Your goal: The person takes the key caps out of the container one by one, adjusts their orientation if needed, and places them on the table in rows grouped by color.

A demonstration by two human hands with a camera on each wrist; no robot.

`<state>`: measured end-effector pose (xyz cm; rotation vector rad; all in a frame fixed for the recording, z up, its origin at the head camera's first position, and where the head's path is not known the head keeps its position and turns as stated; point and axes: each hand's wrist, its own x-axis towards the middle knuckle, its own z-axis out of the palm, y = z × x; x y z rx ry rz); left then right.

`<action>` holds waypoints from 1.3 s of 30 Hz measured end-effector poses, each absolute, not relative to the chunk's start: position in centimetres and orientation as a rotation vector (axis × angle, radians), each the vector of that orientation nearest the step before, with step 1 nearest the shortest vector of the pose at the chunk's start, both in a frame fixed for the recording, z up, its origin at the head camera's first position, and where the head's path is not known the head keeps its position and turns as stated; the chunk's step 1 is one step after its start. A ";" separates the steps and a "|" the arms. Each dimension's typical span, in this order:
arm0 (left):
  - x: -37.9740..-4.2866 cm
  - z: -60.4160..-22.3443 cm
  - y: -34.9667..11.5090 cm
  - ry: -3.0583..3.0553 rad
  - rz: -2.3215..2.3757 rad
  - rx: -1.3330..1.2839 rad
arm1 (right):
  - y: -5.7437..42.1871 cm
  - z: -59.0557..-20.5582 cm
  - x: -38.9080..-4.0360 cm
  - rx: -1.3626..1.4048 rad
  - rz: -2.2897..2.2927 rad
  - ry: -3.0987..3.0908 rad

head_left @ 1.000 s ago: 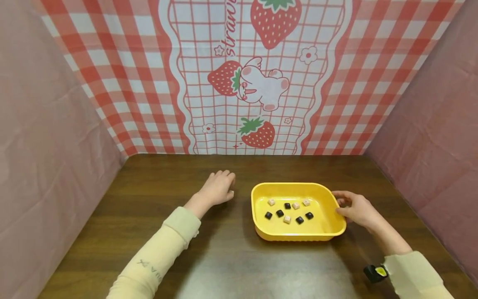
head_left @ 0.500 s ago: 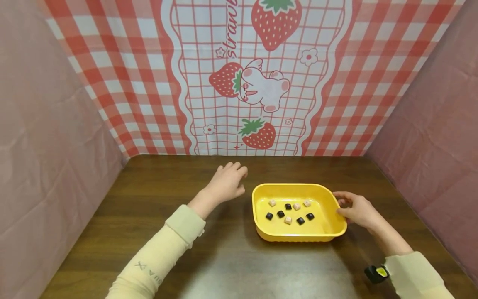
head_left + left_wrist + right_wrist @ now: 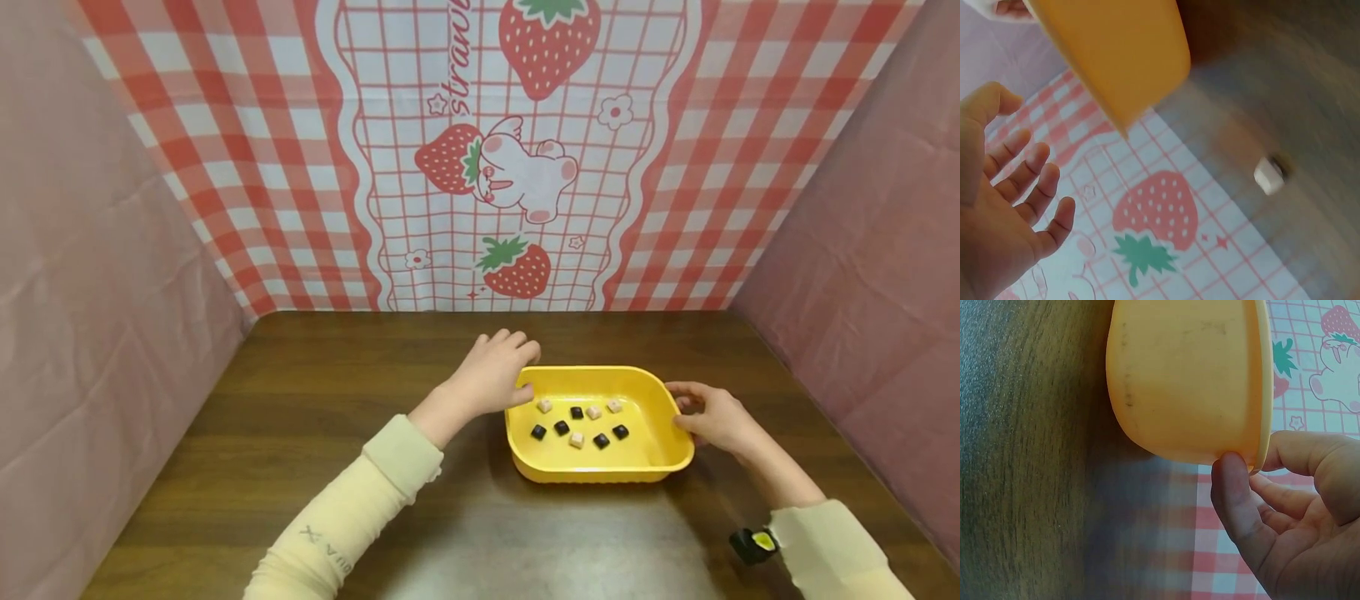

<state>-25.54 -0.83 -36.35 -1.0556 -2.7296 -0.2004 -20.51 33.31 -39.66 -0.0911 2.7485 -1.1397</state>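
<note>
A yellow plastic tub (image 3: pixel 600 477) with rounded corners stands on the brown wooden table. Scattered over its floor are several small cubes, some black like this black cube (image 3: pixel 601 441) and some pale like this pale cube (image 3: pixel 576 440). My right hand (image 3: pixel 720 423) pinches the tub's right rim; in the right wrist view its thumb (image 3: pixel 1233 487) presses the outer wall just below the lip. The left hand (image 3: pixel 497 372), fingers spread and loosely bent, hovers at the tub's back left corner and holds nothing. In the left wrist view a gap shows between it and the tub.
A small white piece with a dark part (image 3: pixel 1269 176) lies on the table in the left wrist view. Behind the table hangs a red checked strawberry cloth (image 3: pixel 517 267). Pink cloth walls (image 3: pixel 862 275) close off both sides. A black wrist device (image 3: pixel 753 546) sits at the right cuff.
The left hand has moved right across the table up to the tub's left rim, its fingers spreading. My right hand and the tub have stayed in place.
</note>
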 end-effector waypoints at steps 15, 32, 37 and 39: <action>-24.5 -39.8 4.7 -2.719 -0.080 -1.282 | 33.1 -39.6 -20.5 -0.114 -1.151 2.750; -24.6 -42.9 7.2 -2.666 0.165 -1.468 | 33.2 -39.6 -20.4 -0.088 -1.148 2.741; -24.6 -43.0 7.6 -2.647 0.239 -1.488 | 33.1 -39.6 -20.4 -0.089 -1.161 2.731; -24.6 -42.9 7.6 -2.647 0.248 -1.484 | 33.0 -39.6 -20.4 -0.091 -1.152 2.735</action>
